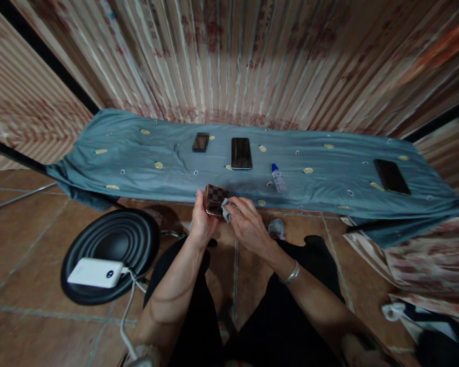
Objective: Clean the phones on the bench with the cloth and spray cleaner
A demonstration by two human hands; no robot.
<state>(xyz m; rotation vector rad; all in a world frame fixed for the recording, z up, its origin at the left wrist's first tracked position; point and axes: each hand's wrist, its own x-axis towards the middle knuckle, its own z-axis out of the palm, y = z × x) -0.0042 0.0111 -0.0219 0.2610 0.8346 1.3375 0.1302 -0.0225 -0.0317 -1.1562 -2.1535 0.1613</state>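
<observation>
My left hand (201,220) grips a phone in a brown checkered case (215,198), held up just in front of the near edge of a table draped in blue-grey cloth (137,163). My right hand (248,226) presses a small grey cloth (226,210) against the phone's lower right side. A silver bracelet sits on my right wrist. A dark phone (240,153) lies face up on the cloth straight beyond my hands. To its right lies a small clear bottle with a blue cap (278,177).
Another dark phone (392,176) lies at the table's right end, and a small blurred object (201,141) at the back middle. A black round stool (110,252) at the left carries a white power bank (95,272) with a cable. Striped curtains hang behind.
</observation>
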